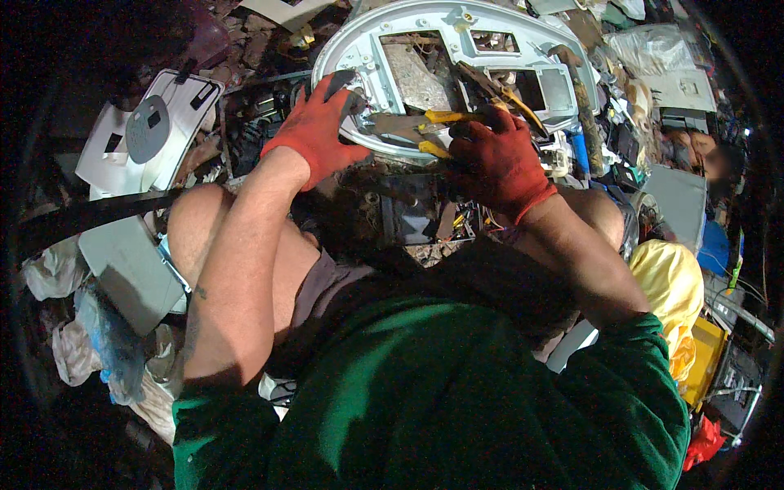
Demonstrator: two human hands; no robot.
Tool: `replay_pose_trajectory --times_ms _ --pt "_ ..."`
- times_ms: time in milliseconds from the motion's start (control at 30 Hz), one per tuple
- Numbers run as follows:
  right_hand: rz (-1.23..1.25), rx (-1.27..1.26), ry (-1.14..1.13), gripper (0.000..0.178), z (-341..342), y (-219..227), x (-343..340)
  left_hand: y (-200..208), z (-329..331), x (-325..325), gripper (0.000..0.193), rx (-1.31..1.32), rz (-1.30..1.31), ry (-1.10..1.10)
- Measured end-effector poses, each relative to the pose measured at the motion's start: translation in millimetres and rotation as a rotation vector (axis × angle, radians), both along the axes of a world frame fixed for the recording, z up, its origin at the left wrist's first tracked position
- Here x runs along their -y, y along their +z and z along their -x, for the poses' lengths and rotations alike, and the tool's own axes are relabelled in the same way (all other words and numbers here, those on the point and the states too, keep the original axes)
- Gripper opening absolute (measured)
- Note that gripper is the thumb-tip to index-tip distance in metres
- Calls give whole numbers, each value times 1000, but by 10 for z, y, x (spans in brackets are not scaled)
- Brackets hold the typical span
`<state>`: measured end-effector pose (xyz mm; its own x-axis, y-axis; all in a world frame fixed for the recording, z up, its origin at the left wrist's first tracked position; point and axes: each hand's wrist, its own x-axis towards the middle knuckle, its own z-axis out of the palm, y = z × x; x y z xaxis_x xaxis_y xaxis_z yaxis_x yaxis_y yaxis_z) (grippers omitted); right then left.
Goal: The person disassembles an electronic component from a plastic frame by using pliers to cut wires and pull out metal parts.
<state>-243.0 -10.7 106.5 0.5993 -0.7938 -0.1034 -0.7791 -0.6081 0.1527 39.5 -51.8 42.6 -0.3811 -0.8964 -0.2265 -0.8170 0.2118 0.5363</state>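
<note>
In front of me lies a large white oval plastic casing (412,18) with rectangular cut-outs. My left hand (322,126), in a red glove with dark fingertips, grips its left rim, fingers over the edge and thumb low. My right hand (500,155), gloved the same way, is closed around yellow-handled pliers (396,126). Their metal jaws point left over the casing's lower edge, close to my left hand. A second tool with yellow and dark handles (523,108) rests across the cut-outs, just beyond my right hand.
Mixed scrap surrounds me. White panels, one with a grey disc (148,129), lean at the left by plastic bags (114,351). Between my knees are a dark box (412,216) and wires. A yellow bag (670,286) and grey panel (676,200) are right; another person (694,151) shows beyond.
</note>
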Motion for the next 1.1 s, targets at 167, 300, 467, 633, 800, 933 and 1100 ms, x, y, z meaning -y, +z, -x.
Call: replay_pose_trajectory --times_ms 167,300,467,633,800,933,1100 --pt "53 44 49 31 47 -73 13 -39 -28 -26 93 -13 18 -13" --pt "-32 -22 21 30 -12 -11 46 -118 -79 -11 88 -97 68 -27" --pt "112 -85 204 32 150 44 376 -11 -88 134 71 -193 145 -10" --pt "-301 130 37 16 -84 367 999 88 -34 335 48 88 334 -80" --pt "-141 -600 792 22 -619 870 1520 63 112 681 35 307 252 -226" --pt "-118 -580 1062 28 -934 949 1755 71 35 724 34 197 296 -287" --pt "-5 -363 922 25 -821 691 1672 5 70 745 33 374 306 -383"
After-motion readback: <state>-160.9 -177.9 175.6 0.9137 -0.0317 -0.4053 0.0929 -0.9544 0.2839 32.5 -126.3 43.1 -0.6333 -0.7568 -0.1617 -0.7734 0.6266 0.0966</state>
